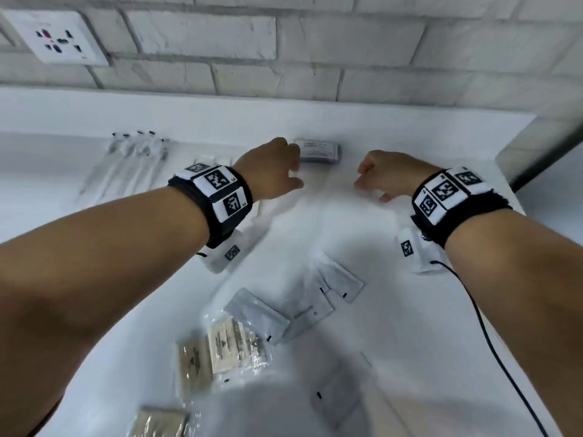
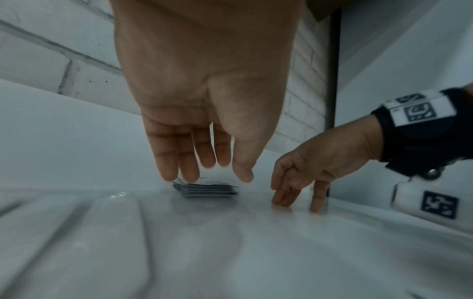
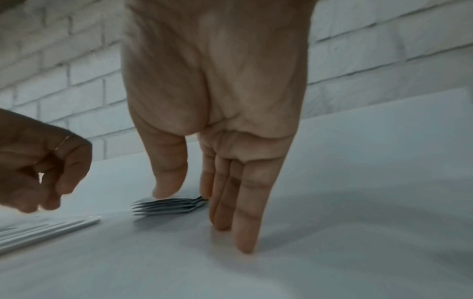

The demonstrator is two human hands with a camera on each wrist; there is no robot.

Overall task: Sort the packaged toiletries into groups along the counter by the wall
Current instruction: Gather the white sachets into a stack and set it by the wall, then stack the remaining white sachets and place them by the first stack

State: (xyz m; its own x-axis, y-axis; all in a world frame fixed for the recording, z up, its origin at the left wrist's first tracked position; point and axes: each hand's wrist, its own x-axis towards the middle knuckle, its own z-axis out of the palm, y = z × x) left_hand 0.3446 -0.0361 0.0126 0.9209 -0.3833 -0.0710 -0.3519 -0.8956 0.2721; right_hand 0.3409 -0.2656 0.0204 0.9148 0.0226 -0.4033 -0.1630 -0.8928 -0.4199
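Note:
A neat stack of grey sachets [image 1: 318,151] lies on the white counter [image 1: 362,222] close to the brick wall. My left hand [image 1: 284,165] hovers at the stack's left end with straight fingers; in the left wrist view its fingertips [image 2: 179,174] hang just above the stack [image 2: 210,190], holding nothing. My right hand [image 1: 369,181] is to the right of the stack, and its straight fingers [image 3: 245,232] touch the bare counter beside the stack [image 3: 169,206]. Loose grey sachets [image 1: 340,279] and beige packets in clear wrap [image 1: 233,345] lie nearer to me.
Wrapped toothbrushes [image 1: 132,159] lie in a row at the far left by the wall, with long white packets [image 3: 51,228] next to them. A wall socket [image 1: 56,36] sits at the upper left. A black cable [image 1: 492,335] runs from my right wrist. The counter ends at the right [image 1: 517,171].

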